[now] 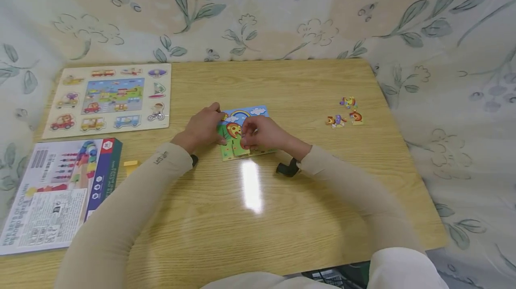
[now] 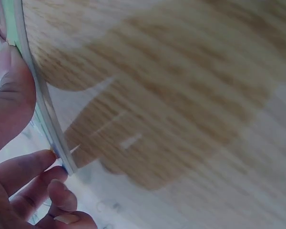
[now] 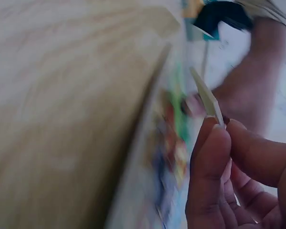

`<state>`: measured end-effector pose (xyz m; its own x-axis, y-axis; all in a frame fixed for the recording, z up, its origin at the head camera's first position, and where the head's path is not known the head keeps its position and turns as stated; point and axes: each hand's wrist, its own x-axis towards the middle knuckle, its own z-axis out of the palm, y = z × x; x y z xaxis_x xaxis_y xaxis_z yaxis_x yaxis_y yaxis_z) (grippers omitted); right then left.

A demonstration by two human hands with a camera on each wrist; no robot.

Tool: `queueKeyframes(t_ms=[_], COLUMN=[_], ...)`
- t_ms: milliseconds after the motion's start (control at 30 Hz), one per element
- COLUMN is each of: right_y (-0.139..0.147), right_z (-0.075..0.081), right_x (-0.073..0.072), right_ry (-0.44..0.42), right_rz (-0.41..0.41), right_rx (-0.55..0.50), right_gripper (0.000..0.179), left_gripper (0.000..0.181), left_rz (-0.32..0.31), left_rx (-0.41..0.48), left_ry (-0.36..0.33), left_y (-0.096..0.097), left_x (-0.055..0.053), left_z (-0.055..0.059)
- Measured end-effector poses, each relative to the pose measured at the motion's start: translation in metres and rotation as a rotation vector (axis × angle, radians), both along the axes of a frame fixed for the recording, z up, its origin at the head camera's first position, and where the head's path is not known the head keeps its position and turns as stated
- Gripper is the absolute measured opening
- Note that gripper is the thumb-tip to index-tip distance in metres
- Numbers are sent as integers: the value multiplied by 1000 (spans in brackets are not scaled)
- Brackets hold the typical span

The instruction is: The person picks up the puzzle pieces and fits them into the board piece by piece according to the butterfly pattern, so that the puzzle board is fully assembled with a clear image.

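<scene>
A small picture puzzle board (image 1: 227, 152) with a rainbow and green grass lies on the table between both hands. My left hand (image 1: 201, 128) holds its left side; in the left wrist view the thumb (image 2: 19, 95) lies on the face, and curled fingers meet the board's edge (image 2: 48, 119). Over the board's middle, my right hand (image 1: 267, 134) pinches a thin, pale-edged puzzle piece (image 3: 208, 98) between thumb and fingertips, tilted above the board. Its printed side is hidden in the right wrist view. The right hand covers part of the board.
Right of the board lie three loose cartoon animal pieces (image 1: 348, 102). At the back left is a larger wooden vehicle puzzle board (image 1: 166, 101). A boxed toy set (image 1: 60, 208) lies before it, with a yellow block (image 1: 131, 166) beside it. A flowered cloth (image 1: 282, 24) hangs behind the table.
</scene>
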<state>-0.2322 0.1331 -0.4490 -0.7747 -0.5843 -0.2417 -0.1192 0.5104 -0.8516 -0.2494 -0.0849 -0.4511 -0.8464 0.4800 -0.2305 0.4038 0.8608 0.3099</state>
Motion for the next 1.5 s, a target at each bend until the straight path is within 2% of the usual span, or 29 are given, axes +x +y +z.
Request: queueKeyframes(t_ms=[133,233,333,533,767,1133,1267,1400,1500], right_y=[-14,-16,-16,-19,-25,-31,-32,-12,28], right_z=[-10,-12,-11,-10,-9,-9,-11,-9,5], right_x=[4,5,6,5,-1,-6,-6,-9,-18], right_ry=[46,104,127,188,307,299,310,309,332], right_rz=[-8,-27,-33,-23,12,5,40,64,-9], right_rx=[91,168,207,257,332,428,431,335,364], right_gripper=[15,14,13,18,24,33,32,28,30], left_gripper=[73,70,68,74,77,79,80,79,79], left_rz=[-48,-87,-112,-130,-123,-122,-113,-83,-52], left_rx=[-12,-46,-82,-122,-141,-156,-162,-161,-142], left_ry=[-6,-18,-31,-42,-40,-48,-64,-79,-81], left_y=[4,9,12,14,12,11,10,7,5], left_x=[0,-1,-3,-6,-6,-7,-6,-5,-4], left_z=[2,5,8,11,12,12,13,13,12])
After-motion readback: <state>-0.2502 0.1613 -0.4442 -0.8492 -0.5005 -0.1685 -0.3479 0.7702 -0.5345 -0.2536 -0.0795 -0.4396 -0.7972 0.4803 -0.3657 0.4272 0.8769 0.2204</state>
